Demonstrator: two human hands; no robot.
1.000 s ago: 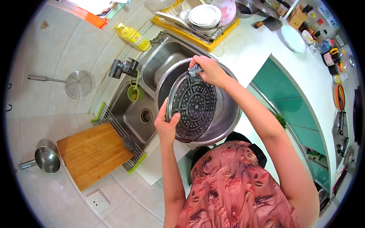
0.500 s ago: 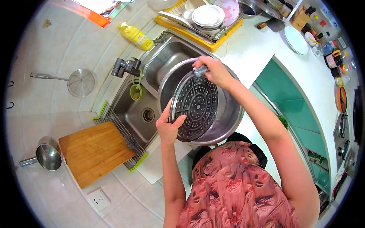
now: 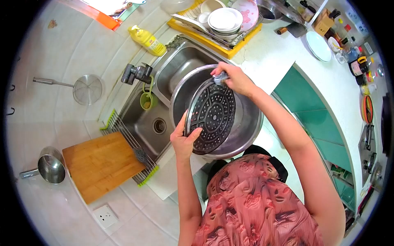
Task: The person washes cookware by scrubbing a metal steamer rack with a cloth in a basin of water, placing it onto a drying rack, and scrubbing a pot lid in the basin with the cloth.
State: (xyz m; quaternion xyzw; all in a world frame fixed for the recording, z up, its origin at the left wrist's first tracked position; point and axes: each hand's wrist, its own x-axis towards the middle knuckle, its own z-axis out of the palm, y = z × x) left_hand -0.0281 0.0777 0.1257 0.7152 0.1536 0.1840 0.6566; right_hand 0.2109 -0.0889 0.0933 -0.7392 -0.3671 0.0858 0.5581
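Perforated metal plate (image 3: 214, 117) is in the mouth of the big metal basin (image 3: 248, 130), both hands on it. Left hand (image 3: 185, 139): grip pinching the plate's left rim, thumb on the upper face. Right hand (image 3: 236, 78): grip closed round a grey scrubber (image 3: 220, 78), pressed at the plate's upper rim. Plate is tilted, holed face toward the camera; it's round, but seen as an oval with long axis upper right to lower left. Can't tell if its lower edge touches the basin, or if there's water in there.

Basin overlaps the edge of the double sink (image 3: 186, 61). Green cup (image 3: 146, 100) below the faucet (image 3: 137, 74) has something yellowish inside (too small to name). Yellow tray (image 3: 234, 52) on the surface (image 3: 269, 45) carries a dish rack with white bowls (image 3: 225, 19) and a pink-patterned plate (image 3: 246, 13). Yellow pump bottle (image 3: 147, 40): label there, print unreadable.
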